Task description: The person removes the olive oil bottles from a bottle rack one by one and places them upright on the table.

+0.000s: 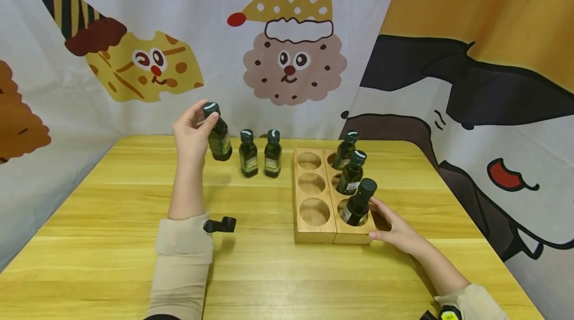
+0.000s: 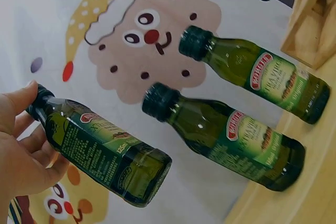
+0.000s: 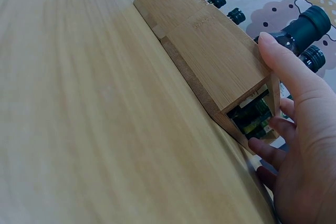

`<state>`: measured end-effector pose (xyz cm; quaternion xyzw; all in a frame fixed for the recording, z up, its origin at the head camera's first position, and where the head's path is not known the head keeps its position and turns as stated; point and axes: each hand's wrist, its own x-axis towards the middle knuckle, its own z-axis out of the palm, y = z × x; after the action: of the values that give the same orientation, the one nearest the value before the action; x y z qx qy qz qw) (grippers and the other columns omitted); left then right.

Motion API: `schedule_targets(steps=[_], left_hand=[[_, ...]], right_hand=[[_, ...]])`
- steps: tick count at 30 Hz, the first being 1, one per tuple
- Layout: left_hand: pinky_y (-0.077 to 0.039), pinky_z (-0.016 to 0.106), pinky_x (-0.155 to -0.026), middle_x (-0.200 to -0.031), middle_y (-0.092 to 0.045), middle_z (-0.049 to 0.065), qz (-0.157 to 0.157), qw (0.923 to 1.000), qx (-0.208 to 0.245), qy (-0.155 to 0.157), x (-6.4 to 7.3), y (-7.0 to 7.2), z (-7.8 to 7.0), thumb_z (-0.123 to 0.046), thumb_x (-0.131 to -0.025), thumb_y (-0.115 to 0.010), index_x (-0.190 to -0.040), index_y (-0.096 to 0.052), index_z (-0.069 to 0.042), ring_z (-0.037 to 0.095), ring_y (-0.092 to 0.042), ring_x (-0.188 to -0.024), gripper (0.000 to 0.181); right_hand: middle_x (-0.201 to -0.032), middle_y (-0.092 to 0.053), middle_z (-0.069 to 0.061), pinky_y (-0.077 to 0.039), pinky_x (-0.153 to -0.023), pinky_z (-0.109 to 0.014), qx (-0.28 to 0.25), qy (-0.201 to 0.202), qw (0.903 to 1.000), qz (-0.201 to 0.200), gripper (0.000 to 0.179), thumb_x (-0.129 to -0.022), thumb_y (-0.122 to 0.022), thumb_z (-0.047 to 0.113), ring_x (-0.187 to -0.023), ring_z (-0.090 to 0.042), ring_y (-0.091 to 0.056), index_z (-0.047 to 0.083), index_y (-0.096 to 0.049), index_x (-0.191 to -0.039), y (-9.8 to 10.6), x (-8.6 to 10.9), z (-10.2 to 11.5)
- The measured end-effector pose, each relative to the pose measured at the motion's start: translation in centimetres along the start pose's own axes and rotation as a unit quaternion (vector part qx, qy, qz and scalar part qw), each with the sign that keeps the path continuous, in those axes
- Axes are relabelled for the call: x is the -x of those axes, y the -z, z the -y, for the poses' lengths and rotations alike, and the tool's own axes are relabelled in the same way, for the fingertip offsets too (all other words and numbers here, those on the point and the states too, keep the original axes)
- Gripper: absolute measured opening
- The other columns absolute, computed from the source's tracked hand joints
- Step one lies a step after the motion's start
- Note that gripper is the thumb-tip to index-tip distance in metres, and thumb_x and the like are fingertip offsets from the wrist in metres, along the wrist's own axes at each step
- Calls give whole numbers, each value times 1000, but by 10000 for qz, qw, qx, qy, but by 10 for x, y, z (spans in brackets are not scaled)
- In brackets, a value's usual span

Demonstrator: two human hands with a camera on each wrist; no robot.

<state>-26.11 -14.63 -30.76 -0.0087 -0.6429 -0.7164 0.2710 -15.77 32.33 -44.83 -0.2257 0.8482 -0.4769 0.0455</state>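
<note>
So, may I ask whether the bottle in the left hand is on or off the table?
Off: held up by the left hand, the bottle shows its base against the cloth in the left wrist view.

Head view looked forward and down from above, farthest off, taking in the desk with the printed cloth behind. Left-wrist view sat close and tilted, facing the raised bottle, two standing bottles and the cloth, all shared with the head view. Right-wrist view lay near and low, tilted across the desk toward the wooden rack, also in head view.
</note>
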Motion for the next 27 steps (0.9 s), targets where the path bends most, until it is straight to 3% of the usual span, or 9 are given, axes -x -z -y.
schedule_targets(steps=[8, 15, 21, 27], left_hand=[[-48, 25, -84, -106, -67, 4, 9, 9993, -41, 362, -7, 9, 17, -10, -85, -73, -120, -68, -11, 16, -57, -99, 35], [-47, 24, -82, -100, -66, 2, 35, 9978, 19, 660, -12, 15, 30, -10, -83, -75, -119, -68, -11, 14, -56, -96, 37], [-46, 23, -81, -98, -66, 0, 170, 9959, -176, 869, -15, 18, 45, -13, -82, -77, -121, -68, -12, 13, -56, -95, 40], [-46, 22, -82, -97, -65, -2, 194, 9945, -259, 993, -15, 21, 59, -12, -82, -77, -120, -68, -12, 12, -56, -95, 39]], right_hand=[[-140, -39, -32, -22, -99, -9, -30, 55, 10000, 36, 86, -82, -73, 5, -128, -45, -33, -3, -21, -150, 1, -1, 1], [-140, -39, -30, -21, -98, -8, -3, -85, 10000, 16, 86, -82, -73, 7, -131, -32, -35, -2, -21, -150, 1, -1, 0], [-139, -40, -32, -21, -98, -9, 46, -26, 10000, 16, 85, -83, -73, 7, -129, -43, -33, -3, -21, -149, 1, 0, -2], [-140, -40, -30, -21, -98, -8, -14, -88, 10000, 17, 86, -83, -73, 7, -131, -23, -36, 0, -21, -150, 1, 0, 0]])
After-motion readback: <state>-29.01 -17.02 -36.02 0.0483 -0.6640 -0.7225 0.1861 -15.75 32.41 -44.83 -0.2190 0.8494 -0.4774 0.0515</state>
